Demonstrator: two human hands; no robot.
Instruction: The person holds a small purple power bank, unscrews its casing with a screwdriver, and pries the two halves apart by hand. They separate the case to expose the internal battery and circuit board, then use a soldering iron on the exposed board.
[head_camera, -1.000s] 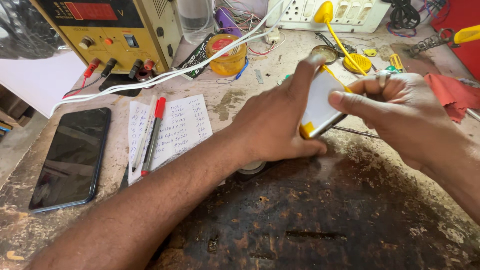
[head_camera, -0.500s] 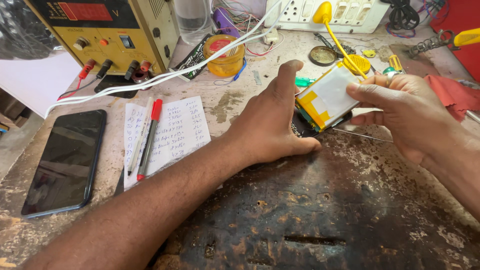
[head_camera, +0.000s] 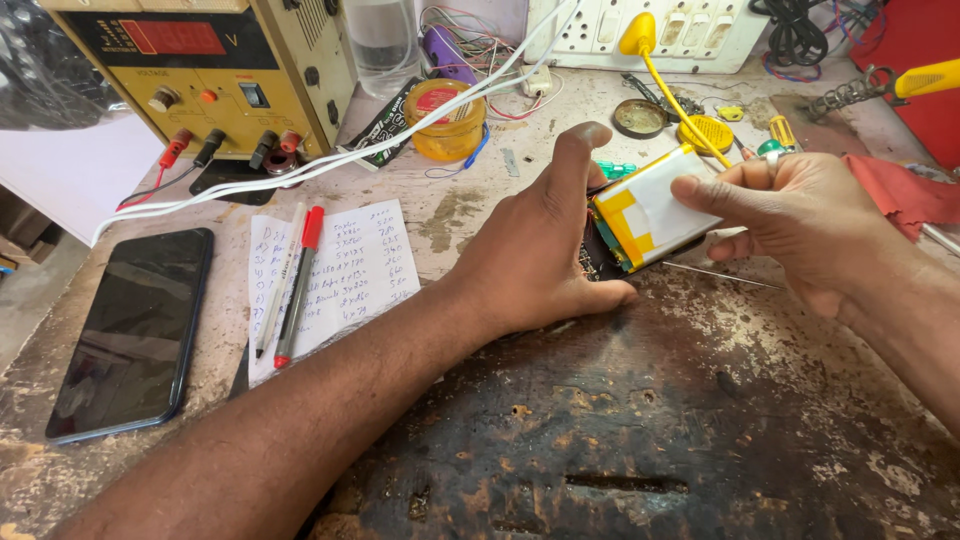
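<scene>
A flat silver battery pack (head_camera: 655, 207) with yellow tape at its edges lies tilted over a small dark device (head_camera: 598, 262) on the workbench. My right hand (head_camera: 795, 220) pinches the pack's right edge between thumb and fingers. My left hand (head_camera: 535, 245) rests palm down beside the pack's left side, thumb raised, covering most of the dark device. A thin metal probe (head_camera: 720, 276) lies under my right hand.
A black phone (head_camera: 135, 330) lies at the left beside a handwritten paper (head_camera: 350, 265) with two pens (head_camera: 297, 280). A yellow power supply (head_camera: 210, 75) stands at the back left, with an orange jar (head_camera: 445, 120), a white power strip (head_camera: 650, 30), wires and a red cloth (head_camera: 905, 190) nearby.
My right hand has tipped the battery pack from nearly upright down to a flatter tilt over the device. My left hand's thumb has lifted off the pack.
</scene>
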